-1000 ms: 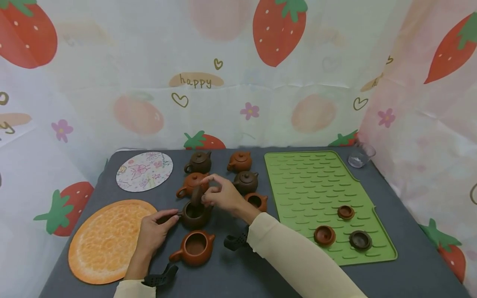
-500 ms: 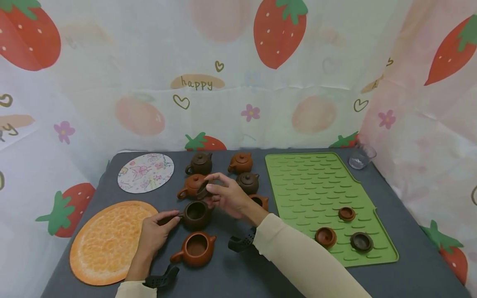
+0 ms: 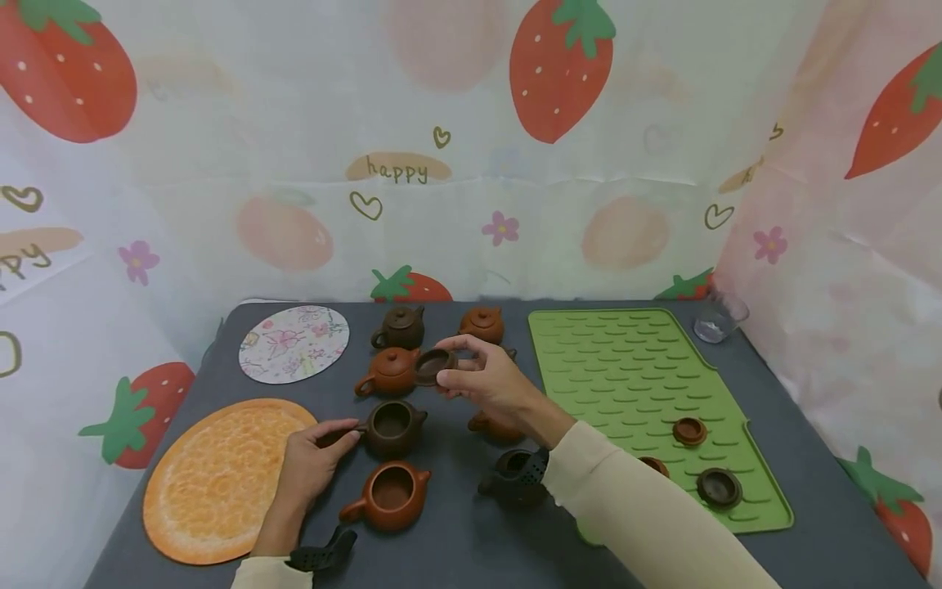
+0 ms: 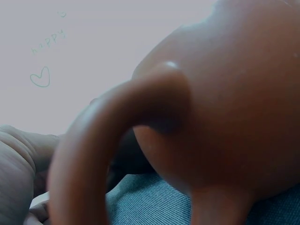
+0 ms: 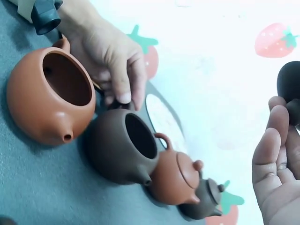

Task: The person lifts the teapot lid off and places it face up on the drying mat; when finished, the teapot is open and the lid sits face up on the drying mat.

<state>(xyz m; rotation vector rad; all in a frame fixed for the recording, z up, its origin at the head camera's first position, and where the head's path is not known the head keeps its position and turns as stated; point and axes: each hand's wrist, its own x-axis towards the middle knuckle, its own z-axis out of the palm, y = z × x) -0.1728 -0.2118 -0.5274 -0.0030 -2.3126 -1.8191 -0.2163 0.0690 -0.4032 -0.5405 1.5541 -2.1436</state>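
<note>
My left hand [image 3: 312, 466] pinches the handle of a dark brown teapot [image 3: 392, 429], whose top is uncovered. Between thumb and fingers, my right hand [image 3: 496, 380] holds a dark teapot lid [image 3: 434, 366], its hollow underside showing, in the air beside a lidded reddish teapot [image 3: 390, 370]. The right wrist view has the held lid [image 5: 289, 84] at its edge and the left thumb on the dark pot's handle. An uncovered reddish teapot [image 3: 393, 495] stands nearest me; its body [image 4: 225, 108] and handle fill much of the left wrist view.
Right of the teapots lies a green mat [image 3: 603, 368] bearing a small reddish lid [image 3: 689, 431], a dark lid [image 3: 719, 488] and another lid partly behind my sleeve. More teapots stand behind and under my right arm. A glass cup [image 3: 717, 321] and two round mats flank them.
My right hand has lifted the lid away from the dark teapot's mouth and carried it up and to the right, turning its underside into view. The left hand keeps its hold on the handle.
</note>
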